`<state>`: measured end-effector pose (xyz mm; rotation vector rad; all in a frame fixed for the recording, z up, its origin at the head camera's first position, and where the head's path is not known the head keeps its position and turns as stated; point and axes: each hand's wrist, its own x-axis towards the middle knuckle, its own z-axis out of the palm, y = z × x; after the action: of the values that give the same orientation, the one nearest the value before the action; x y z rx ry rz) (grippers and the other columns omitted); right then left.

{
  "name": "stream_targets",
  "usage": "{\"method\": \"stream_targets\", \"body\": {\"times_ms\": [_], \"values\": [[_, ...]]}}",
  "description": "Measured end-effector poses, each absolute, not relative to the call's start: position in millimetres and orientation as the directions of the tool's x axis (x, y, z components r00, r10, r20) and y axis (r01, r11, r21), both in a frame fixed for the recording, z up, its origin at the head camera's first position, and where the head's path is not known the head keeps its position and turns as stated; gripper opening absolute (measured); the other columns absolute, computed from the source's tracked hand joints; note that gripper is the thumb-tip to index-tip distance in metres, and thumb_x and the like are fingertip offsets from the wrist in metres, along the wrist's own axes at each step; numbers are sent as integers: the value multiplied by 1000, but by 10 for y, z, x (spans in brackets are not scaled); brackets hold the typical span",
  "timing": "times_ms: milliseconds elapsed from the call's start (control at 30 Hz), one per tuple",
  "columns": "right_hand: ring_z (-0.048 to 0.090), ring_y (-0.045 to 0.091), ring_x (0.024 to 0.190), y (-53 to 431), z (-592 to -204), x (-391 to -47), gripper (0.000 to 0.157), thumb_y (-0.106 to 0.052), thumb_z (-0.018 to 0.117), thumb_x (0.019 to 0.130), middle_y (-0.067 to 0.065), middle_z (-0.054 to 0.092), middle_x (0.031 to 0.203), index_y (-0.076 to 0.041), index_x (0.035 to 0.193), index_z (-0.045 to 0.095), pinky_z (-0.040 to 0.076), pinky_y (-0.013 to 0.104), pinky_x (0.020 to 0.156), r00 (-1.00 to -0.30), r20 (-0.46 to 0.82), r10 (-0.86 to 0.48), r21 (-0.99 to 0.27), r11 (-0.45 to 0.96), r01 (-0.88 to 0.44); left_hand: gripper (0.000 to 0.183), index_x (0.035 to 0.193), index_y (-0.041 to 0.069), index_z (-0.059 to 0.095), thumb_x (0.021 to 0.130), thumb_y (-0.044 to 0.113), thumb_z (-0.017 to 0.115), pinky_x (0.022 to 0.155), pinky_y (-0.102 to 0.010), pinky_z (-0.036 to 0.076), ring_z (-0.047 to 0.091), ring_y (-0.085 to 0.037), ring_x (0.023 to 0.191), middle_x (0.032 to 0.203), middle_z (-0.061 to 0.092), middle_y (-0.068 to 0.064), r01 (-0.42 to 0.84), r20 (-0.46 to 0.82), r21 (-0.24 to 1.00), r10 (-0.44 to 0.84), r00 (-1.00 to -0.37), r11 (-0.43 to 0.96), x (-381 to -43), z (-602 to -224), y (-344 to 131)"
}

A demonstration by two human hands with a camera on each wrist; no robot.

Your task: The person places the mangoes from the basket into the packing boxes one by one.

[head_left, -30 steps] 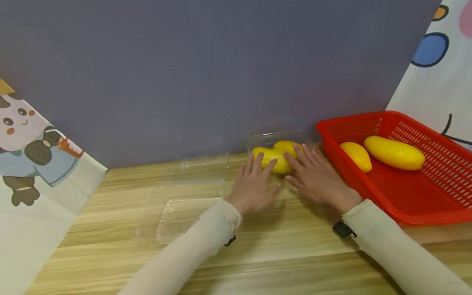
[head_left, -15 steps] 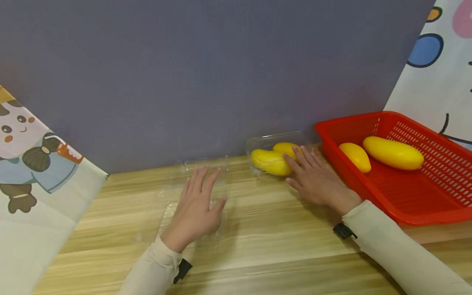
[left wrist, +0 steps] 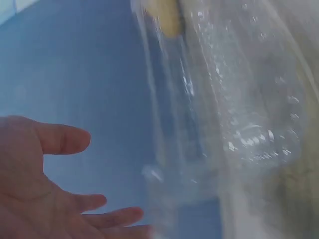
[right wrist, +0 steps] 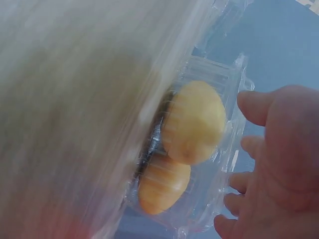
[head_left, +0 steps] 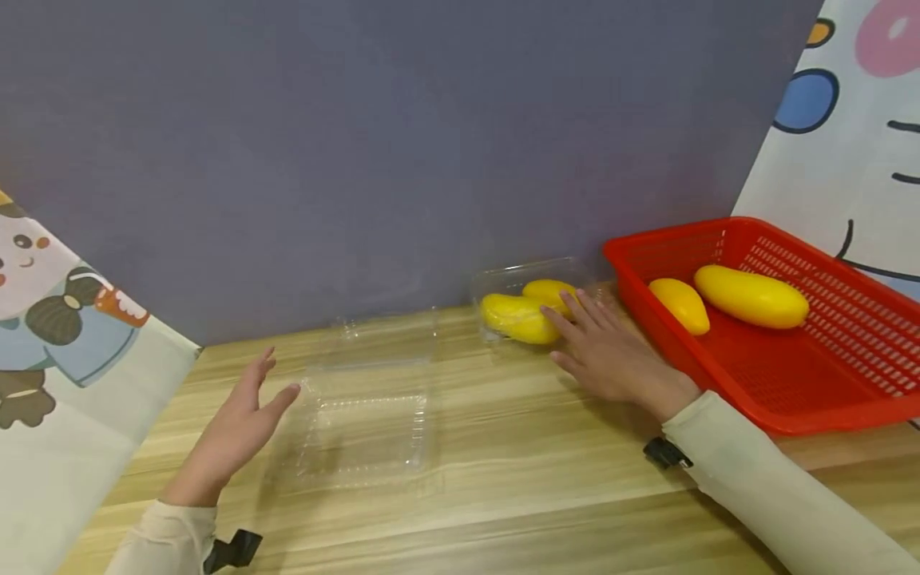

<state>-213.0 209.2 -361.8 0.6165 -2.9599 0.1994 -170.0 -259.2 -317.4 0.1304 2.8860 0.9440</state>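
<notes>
A clear plastic box (head_left: 506,279) stands at the back wall with a long yellow fruit (head_left: 513,319) and a smaller yellow, mango-like fruit (head_left: 545,292) inside; both also show in the right wrist view. Spread fingers of my right hand (head_left: 611,351) reach over the right end of this box, overlapping the fruit in the head view. My left hand (head_left: 233,431), thumb apart and holding nothing, hovers just left of a second clear plastic box (head_left: 370,435). That box lies unfolded and holds nothing, its lid part toward the wall.
To the right, a red slotted basket (head_left: 783,415) holds a mango-like yellow fruit (head_left: 680,305) and a longer yellow one (head_left: 751,297). A grey wall (head_left: 359,160) closes off the back of the wooden table (head_left: 460,511). Printed panels flank both sides.
My left hand has left the filled box and swept left, across the unfolded box to its far side. The right hand stays at the filled box. The head view has shifted slightly.
</notes>
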Motion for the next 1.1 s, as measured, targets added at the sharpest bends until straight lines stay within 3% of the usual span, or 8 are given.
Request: {"method": "stream_targets", "body": {"times_ms": [200,400,533,633,733,800,933,1100], "values": [[-1,40,155,1999,-3544,-2037,71,-42,49,102,16,3,168,-24,161,13,5,62,125,-897,140,-418,-153,886,-437,92,155,11,-25,103,58,34,112,-72,25,5,-54,148,165,0,-27,-163,-333,678,102,-937,717,-1751,-3316,-2899],[-5,35,156,1934,-3166,-1750,72,-49,45,103,7,-4,169,-32,161,6,6,61,125,-873,168,-458,-219,846,-486,83,159,3,-7,106,51,34,116,-64,28,17,-50,149,165,16,-21,-171,-324,769,145,-935,616,-1698,-3476,-2966],[-7,29,157,1995,-2855,-1502,72,-52,43,102,-1,-6,169,-36,160,3,10,59,126,-873,187,-449,-262,834,-485,71,159,2,6,107,41,37,111,-30,41,29,-34,148,165,20,-17,-164,-282,850,169,-944,501,-1675,-3559,-2915],[-6,25,157,2116,-2677,-1387,70,-49,45,102,-6,-3,169,-38,159,7,13,62,125,-877,220,-426,-318,819,-478,68,159,0,7,108,35,35,103,-14,42,27,-31,148,166,15,-16,-193,-283,886,163,-945,421,-1651,-3627,-2859],[-6,23,157,2301,-2541,-1351,68,-45,49,102,-8,1,169,-42,158,10,14,66,122,-891,241,-385,-361,817,-450,68,159,0,1,109,30,36,100,-8,44,25,-28,150,168,6,-17,-202,-263,925,158,-952,322,-1595,-3716,-2799],[-6,24,157,2446,-2465,-1366,67,-44,49,102,-6,3,169,-42,158,11,14,69,120,-904,240,-354,-364,831,-421,70,158,2,-5,108,26,36,95,-3,43,16,-30,152,168,-1,-15,-192,-234,950,157,-959,245,-1553,-3764,-2761],[-11,28,157,2767,-2358,-1490,66,-42,46,104,3,4,170,-35,160,13,5,72,119,-929,212,-303,-370,855,-363,72,158,9,-13,108,22,37,102,-7,43,5,-31,154,169,-8,-6,-189,-205,976,158,-966,109,-1507,-3800,-2700],[-11,39,154,3156,-2284,-1811,64,-41,42,105,21,6,167,-19,161,18,-3,72,119,-949,161,-271,-332,891,-311,68,158,9,-11,109,25,33,105,-8,41,5,-30,155,169,-9,-4,-195,-203,979,153,-967,67,-1503,-3826,-2619]]}}
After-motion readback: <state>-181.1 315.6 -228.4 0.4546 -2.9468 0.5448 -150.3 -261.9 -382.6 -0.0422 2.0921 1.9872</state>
